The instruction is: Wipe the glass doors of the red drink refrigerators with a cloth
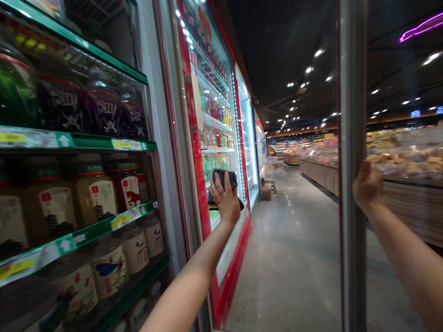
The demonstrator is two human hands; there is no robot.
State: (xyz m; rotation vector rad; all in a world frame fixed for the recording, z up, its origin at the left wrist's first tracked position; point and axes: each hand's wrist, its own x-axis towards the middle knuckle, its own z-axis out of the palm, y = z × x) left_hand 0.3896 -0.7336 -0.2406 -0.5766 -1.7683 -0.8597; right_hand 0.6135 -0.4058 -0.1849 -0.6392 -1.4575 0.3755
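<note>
Bottle [102, 103] lettering blurred, unreadable; tags [65, 139] show white arrows. Cloth [233, 179] under left hand [224, 198], fingers spread. Right hand [369, 186] wrapped on door frame [353, 115].

Spotlights [309, 69] dot the dark ceiling [284, 37] above us and glint on the polished floor [290, 258]; the red-framed drinks cooler [218, 124] glows cold white, nearer bottle shelves [86, 140] sit dim, blur smearing the edges.
</note>
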